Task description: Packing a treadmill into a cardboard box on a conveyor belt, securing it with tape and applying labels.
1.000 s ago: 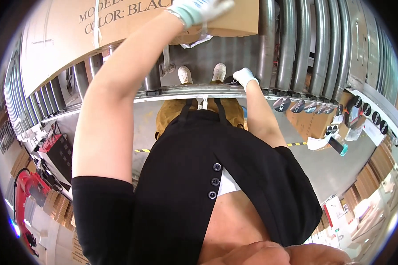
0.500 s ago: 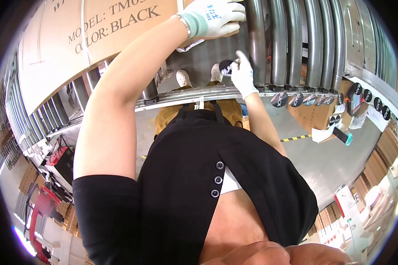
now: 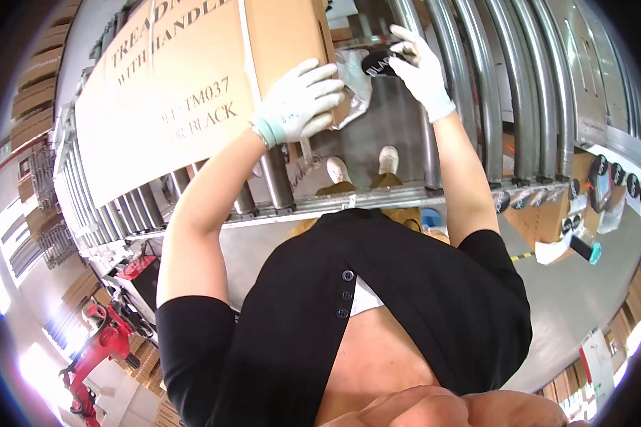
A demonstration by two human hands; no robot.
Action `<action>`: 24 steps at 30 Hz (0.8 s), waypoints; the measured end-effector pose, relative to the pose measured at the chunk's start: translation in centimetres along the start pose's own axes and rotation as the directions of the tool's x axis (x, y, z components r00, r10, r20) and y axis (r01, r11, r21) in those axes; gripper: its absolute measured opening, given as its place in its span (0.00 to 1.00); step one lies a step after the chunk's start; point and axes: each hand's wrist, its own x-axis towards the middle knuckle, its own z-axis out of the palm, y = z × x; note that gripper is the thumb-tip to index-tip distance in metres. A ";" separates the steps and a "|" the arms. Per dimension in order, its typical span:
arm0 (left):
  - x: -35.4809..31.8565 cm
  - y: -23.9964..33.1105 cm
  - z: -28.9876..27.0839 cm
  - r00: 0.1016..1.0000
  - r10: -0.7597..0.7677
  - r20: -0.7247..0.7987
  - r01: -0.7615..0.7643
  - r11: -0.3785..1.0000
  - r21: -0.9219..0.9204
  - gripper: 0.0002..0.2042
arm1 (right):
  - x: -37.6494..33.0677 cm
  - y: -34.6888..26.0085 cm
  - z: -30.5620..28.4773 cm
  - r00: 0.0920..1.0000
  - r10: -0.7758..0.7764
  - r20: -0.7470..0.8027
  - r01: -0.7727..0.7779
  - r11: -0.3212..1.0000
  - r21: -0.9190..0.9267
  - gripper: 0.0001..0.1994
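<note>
A large cardboard box (image 3: 185, 85) with dark print and pale straps lies on the roller conveyor at the left. My left hand (image 3: 299, 103), in a white glove with a pale green cuff, rests on the box near its right end. Its fingers are stretched out toward the edge. My right hand (image 3: 421, 75), gloved too, pinches a round black sticker (image 3: 377, 64) with pale lettering, held just right of the box's end. Clear plastic film (image 3: 355, 85) hangs at that end, behind and beside the sticker.
Metal rollers (image 3: 488, 92) run on to the right of a gap, through which my white shoes (image 3: 388, 160) show. More round black stickers (image 3: 502, 201) hang along the conveyor's near rail. A smaller carton (image 3: 538, 224) stands at the right; a red robot arm (image 3: 103, 349) is at the lower left.
My left hand has drawn back from beyond the box's end onto its top. My right hand has reached farther away with the sticker, closer to the box's end. The view has shifted.
</note>
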 end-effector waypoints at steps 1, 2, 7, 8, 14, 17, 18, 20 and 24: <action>-0.5 -0.2 -0.3 1.000 -0.020 0.022 0.021 0.999 -0.028 0.14 | 2.3 0.0 1.0 0.999 0.002 0.035 -0.004 0.999 0.034 0.27; -1.1 -0.3 -0.7 0.999 -0.040 0.034 0.042 0.998 -0.047 0.15 | 4.6 0.4 1.9 0.998 -0.013 0.069 0.008 0.997 0.071 0.27; -3.7 -1.7 -1.6 0.991 -0.085 0.105 0.093 0.993 -0.079 0.17 | 14.0 3.1 7.5 0.967 -0.100 0.235 0.049 0.976 0.212 0.27; -4.4 -2.0 -1.6 0.989 -0.092 0.115 0.102 0.991 -0.084 0.17 | 15.7 4.0 8.3 0.959 -0.064 0.276 0.011 0.982 0.189 0.26; -7.6 -4.1 -2.0 0.975 -0.100 0.200 0.123 0.987 -0.104 0.20 | 23.0 6.5 13.0 0.943 -0.027 0.332 -0.075 0.954 0.290 0.26; -9.6 -4.9 -2.2 0.968 -0.126 0.219 0.158 0.978 -0.135 0.21 | 25.2 7.7 15.5 0.938 -0.076 0.339 -0.014 0.966 0.257 0.26; -10.1 -5.1 -2.2 0.968 -0.132 0.215 0.162 0.978 -0.129 0.20 | 25.7 8.4 16.2 0.841 -0.452 0.298 0.359 0.877 0.319 0.27; -11.0 -5.6 -2.4 0.963 -0.140 0.228 0.175 0.975 -0.139 0.20 | 26.7 9.4 17.3 0.894 -0.283 0.348 0.195 0.943 0.268 0.27; -12.2 -6.0 -2.5 0.956 -0.154 0.249 0.194 0.970 -0.146 0.20 | 27.4 10.8 19.8 0.937 -0.132 0.324 0.081 0.983 0.164 0.32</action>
